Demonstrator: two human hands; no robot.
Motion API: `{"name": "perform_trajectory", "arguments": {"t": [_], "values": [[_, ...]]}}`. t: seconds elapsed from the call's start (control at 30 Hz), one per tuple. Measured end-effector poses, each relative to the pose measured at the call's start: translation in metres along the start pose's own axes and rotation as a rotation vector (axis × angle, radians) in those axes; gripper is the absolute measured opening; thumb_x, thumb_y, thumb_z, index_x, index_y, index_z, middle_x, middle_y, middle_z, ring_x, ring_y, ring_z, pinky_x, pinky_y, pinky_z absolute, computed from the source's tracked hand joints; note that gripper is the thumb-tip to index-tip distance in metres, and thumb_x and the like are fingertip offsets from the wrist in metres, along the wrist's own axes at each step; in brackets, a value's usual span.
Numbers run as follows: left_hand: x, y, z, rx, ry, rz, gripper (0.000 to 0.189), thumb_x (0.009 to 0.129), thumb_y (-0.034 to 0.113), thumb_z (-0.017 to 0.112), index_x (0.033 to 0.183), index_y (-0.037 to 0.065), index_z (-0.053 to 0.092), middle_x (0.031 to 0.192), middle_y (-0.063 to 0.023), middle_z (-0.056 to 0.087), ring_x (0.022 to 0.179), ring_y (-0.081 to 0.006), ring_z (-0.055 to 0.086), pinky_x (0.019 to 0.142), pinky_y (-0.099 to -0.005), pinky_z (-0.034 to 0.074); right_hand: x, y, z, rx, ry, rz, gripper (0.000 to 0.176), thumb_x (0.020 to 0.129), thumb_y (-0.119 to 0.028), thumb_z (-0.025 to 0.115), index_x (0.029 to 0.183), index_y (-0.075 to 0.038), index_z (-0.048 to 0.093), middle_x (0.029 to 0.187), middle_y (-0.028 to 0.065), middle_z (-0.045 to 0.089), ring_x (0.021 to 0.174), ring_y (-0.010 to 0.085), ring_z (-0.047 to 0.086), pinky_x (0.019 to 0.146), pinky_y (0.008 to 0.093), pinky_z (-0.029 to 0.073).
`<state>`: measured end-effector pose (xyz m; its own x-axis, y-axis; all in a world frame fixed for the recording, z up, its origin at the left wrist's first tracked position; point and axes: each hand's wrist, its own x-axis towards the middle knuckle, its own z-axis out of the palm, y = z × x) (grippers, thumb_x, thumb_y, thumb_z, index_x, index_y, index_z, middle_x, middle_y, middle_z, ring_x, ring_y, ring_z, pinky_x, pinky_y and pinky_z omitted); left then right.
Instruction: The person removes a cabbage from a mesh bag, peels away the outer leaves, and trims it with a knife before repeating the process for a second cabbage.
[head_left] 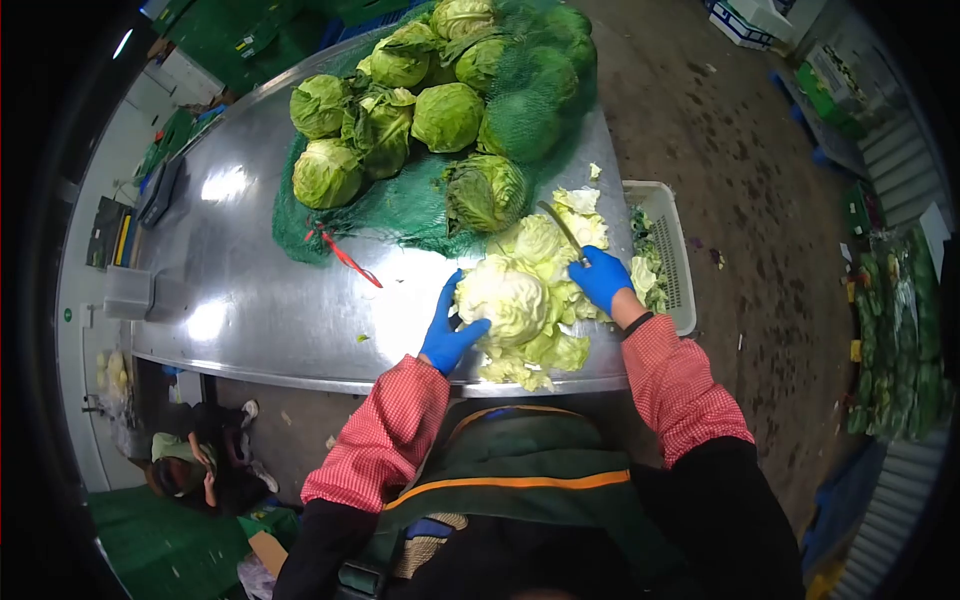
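Note:
A pale, trimmed cabbage [503, 298] rests near the front edge of the metal table, on a heap of loose cabbage leaves [555, 350]. My left hand [450, 330], in a blue glove, curves around the left side of this cabbage, thumb and fingers spread against it. In my right hand [603, 278], also gloved in blue, the fingers are closed on the handle of a knife. The curved knife blade [561, 228] points up and left above the leaves, apart from the held cabbage. Just beyond the leaves sits a darker green cabbage [487, 194].
Several untrimmed cabbages [447, 118] lie on and inside a green mesh bag [540, 105] with a red tie [352, 262]. A white crate [682, 268] holding leaf scraps stands at the right side of the metal table [250, 290]. Someone in dark trousers [225, 450] sits low at left.

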<state>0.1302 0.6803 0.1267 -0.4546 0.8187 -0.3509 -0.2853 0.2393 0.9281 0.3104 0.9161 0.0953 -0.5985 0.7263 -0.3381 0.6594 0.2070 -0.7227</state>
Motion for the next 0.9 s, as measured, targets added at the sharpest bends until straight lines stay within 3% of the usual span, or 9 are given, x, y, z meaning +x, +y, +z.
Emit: {"name": "perform_trajectory", "arguments": {"t": [0.13, 0.2, 0.27, 0.33, 0.47, 0.6, 0.7, 0.8, 0.9], "values": [[0.001, 0.017, 0.036, -0.164, 0.327, 0.088, 0.096, 0.078, 0.011, 0.076, 0.151, 0.015, 0.015, 0.145, -0.0225, 0.027, 0.132, -0.0326, 0.037, 0.105, -0.0413, 0.041, -0.035, -0.041, 0.007, 0.011, -0.047, -0.097, 0.038, 0.084, -0.041, 0.057, 0.105, -0.009, 0.057, 0.089, 0.0176, 0.067, 0.083, 0.0375, 0.065, 0.073, 0.0441, 0.050], [0.016, 0.006, 0.047, 0.633, 0.357, 0.338, 0.112, 0.064, 0.038, 0.086, 0.148, 0.005, 0.021, 0.139, -0.0243, 0.032, 0.129, -0.0376, 0.035, 0.108, -0.0432, 0.034, -0.050, -0.052, 0.011, -0.088, 0.042, -0.117, 0.037, 0.084, -0.040, 0.057, 0.104, -0.009, 0.057, 0.088, 0.0179, 0.067, 0.083, 0.0379, 0.064, 0.073, 0.0446, 0.050], [0.031, -0.004, 0.040, 0.730, 0.367, 0.420, 0.111, 0.060, 0.045, 0.087, 0.144, 0.002, 0.028, 0.132, -0.0237, 0.039, 0.122, -0.0367, 0.042, 0.105, -0.0429, 0.036, -0.051, -0.044, 0.011, -0.157, 0.089, -0.122, 0.037, 0.083, -0.036, 0.059, 0.107, -0.009, 0.058, 0.087, 0.0186, 0.067, 0.082, 0.0380, 0.064, 0.072, 0.0448, 0.050], [0.059, -0.019, 0.013, 0.525, 0.297, 0.320, 0.104, 0.061, 0.041, 0.087, 0.139, 0.000, 0.033, 0.128, -0.0223, 0.045, 0.119, -0.0344, 0.046, 0.103, -0.0416, 0.039, -0.050, -0.028, 0.012, -0.220, 0.112, -0.107, 0.037, 0.082, -0.035, 0.059, 0.110, -0.009, 0.058, 0.088, 0.0191, 0.066, 0.082, 0.0383, 0.064, 0.072, 0.0453, 0.050], [0.038, 0.009, 0.014, -0.442, 0.256, -0.042, 0.074, 0.078, 0.026, 0.077, 0.138, 0.007, 0.037, 0.128, -0.0179, 0.051, 0.116, -0.0322, 0.054, 0.094, -0.0425, 0.049, -0.044, -0.012, 0.007, -0.304, 0.142, -0.074, 0.036, 0.084, -0.034, 0.057, 0.110, -0.010, 0.057, 0.091, 0.0197, 0.067, 0.084, 0.0395, 0.063, 0.074, 0.0465, 0.050], [0.023, 0.018, 0.010, -0.961, -0.041, -0.299, 0.071, 0.084, 0.051, 0.062, 0.141, 0.015, 0.041, 0.139, -0.0128, 0.048, 0.126, -0.0336, 0.046, 0.103, -0.0502, 0.040, -0.049, -0.019, -0.001, -0.359, 0.180, -0.065, 0.038, 0.086, -0.035, 0.056, 0.115, -0.009, 0.056, 0.099, 0.0204, 0.066, 0.089, 0.0380, 0.063, 0.076, 0.0460, 0.050], [0.010, 0.046, 0.019, -0.975, -0.060, -0.171, 0.072, 0.086, 0.061, 0.050, 0.142, 0.018, 0.040, 0.144, -0.0092, 0.045, 0.129, -0.0316, 0.044, 0.107, -0.0496, 0.035, -0.045, -0.021, 0.001, -0.282, 0.486, -0.219, 0.055, 0.086, -0.040, 0.062, 0.131, -0.011, 0.050, 0.109, 0.0179, 0.064, 0.094, 0.0335, 0.064, 0.079, 0.0425, 0.050], [0.005, 0.059, 0.027, -0.971, -0.031, -0.106, 0.071, 0.087, 0.061, 0.047, 0.143, 0.017, 0.039, 0.144, -0.0086, 0.043, 0.130, -0.0311, 0.044, 0.107, -0.0487, 0.036, -0.089, -0.107, -0.020, 0.047, 0.336, -0.242, 0.081, 0.076, -0.050, 0.073, 0.141, -0.014, 0.042, 0.105, 0.0165, 0.064, 0.087, 0.0279, 0.064, 0.077, 0.0376, 0.051], [0.003, 0.064, 0.037, -0.939, -0.015, -0.053, 0.072, 0.088, 0.061, 0.047, 0.144, 0.018, 0.038, 0.145, -0.0082, 0.043, 0.131, -0.0306, 0.043, 0.108, -0.0483, 0.035, -0.109, -0.142, -0.010, -0.065, 0.220, -0.315, 0.078, 0.080, -0.051, 0.068, 0.140, -0.010, 0.040, 0.119, 0.0213, 0.060, 0.098, 0.0362, 0.064, 0.081, 0.0414, 0.051]]}}
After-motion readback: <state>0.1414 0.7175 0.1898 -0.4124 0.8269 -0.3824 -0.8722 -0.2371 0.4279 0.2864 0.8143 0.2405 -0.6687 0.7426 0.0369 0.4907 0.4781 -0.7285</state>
